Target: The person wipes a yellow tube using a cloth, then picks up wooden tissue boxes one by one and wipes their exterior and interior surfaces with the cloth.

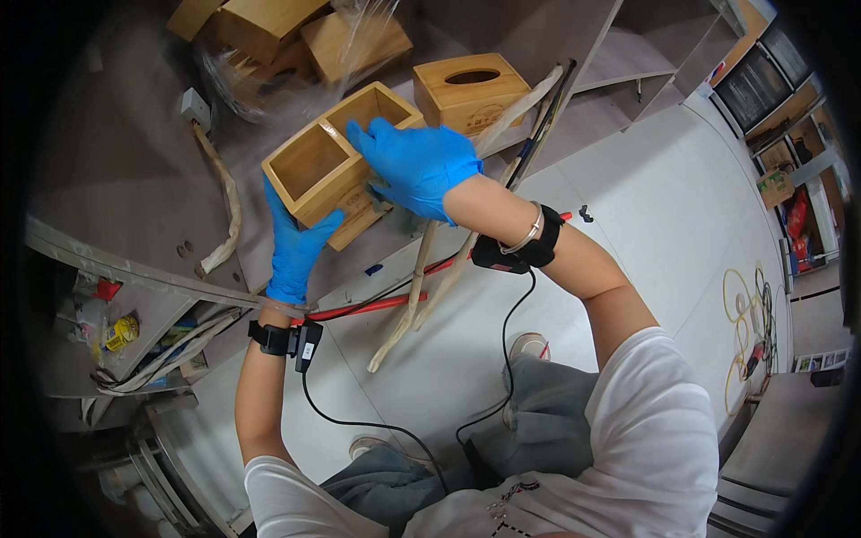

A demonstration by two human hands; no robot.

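Observation:
A light wooden box (313,165) with two open compartments is tilted above the grey shelf. My left hand (296,232), in a blue glove, grips its left end, thumb on the front face and fingers behind. My right hand (420,165), also gloved in blue, lies over the front rim with its fingertips at the right compartment. Under that hand hangs a blurred dark green cloth (407,218), apparently held in it. The front face bears a printed mark, partly covered. Behind to the right stands a wooden tissue box (464,91) with an oval slot.
Several wooden boxes (356,44) lie under clear plastic film at the back. A white socket box (195,106) with a wrapped cable (229,195) is at left. Wrapped cables (420,282) hang over the shelf edge, near red strips (366,308) on the floor. Wrist-device wires trail below my arms.

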